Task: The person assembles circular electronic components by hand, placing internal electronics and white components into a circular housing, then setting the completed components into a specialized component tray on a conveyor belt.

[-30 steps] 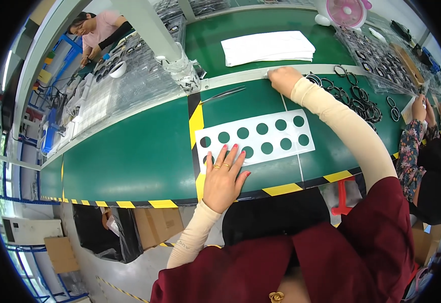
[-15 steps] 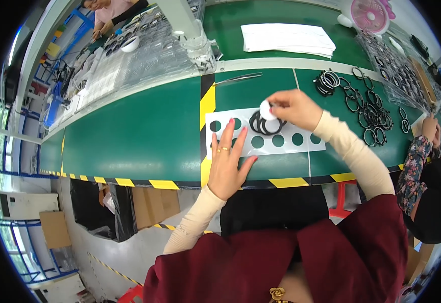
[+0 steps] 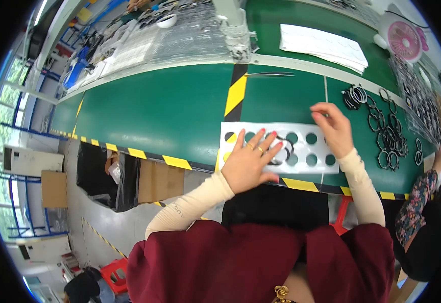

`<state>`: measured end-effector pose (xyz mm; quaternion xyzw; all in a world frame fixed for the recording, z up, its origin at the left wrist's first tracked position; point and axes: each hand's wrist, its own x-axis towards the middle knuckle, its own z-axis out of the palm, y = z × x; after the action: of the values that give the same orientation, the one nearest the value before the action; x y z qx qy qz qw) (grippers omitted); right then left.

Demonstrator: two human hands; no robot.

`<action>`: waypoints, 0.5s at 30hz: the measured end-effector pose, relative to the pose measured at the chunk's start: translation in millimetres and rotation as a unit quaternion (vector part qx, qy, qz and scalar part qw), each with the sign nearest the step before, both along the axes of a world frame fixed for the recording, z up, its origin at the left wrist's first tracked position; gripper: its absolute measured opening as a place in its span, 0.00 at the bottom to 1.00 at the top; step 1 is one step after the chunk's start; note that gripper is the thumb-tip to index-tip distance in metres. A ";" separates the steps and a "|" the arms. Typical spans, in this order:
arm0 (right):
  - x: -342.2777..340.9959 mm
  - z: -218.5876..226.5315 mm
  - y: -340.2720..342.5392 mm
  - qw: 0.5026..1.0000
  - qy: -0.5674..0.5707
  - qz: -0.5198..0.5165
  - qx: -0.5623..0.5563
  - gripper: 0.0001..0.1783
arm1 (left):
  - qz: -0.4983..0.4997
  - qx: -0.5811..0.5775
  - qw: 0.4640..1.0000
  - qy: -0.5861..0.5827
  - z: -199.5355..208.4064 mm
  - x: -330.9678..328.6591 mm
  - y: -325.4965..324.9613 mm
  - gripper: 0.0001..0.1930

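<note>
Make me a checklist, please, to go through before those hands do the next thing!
1. Left hand on the white punched sheet: ok, fingers spread.
2. All the sheet's holes uncovered: not ok, the left hand hides some.
3. Right hand empty: cannot tell, its fingertips are close together.
4. Tweezers clear of both hands: ok, they lie beyond the sheet.
5. Pile of black rings off the sheet: ok, right of it.

It was a factory workshop, shown by a long green workbench edged with striped tape, heaped black rings, trays of small parts and a co-worker's flowered sleeve.
</note>
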<state>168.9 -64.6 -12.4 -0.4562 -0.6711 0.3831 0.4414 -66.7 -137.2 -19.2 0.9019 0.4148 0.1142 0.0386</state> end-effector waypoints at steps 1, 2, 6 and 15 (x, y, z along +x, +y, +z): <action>5.4 -4.0 2.1 0.998 0.054 -0.010 -0.020 0.08 | 0.002 -0.026 1.000 -0.006 4.1 -3.4 -9.5 0.39; 8.9 -6.0 2.2 0.997 0.066 -0.020 -0.029 0.08 | -0.004 -0.042 0.999 -0.006 4.9 -8.3 -18.3 0.43; 14.6 -14.9 -2.6 0.992 0.105 -0.052 -0.049 0.08 | -0.022 0.077 0.997 0.003 -4.9 -29.6 -42.6 0.26; 12.6 -38.5 -3.1 0.994 0.078 -0.011 -0.069 0.08 | 0.376 0.125 0.801 -0.449 22.8 -167.9 -60.1 0.10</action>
<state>181.5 -67.7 -51.0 -0.4618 -0.6013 0.4583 0.4639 -234.6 -197.3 3.7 0.5197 0.6394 0.5632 0.0616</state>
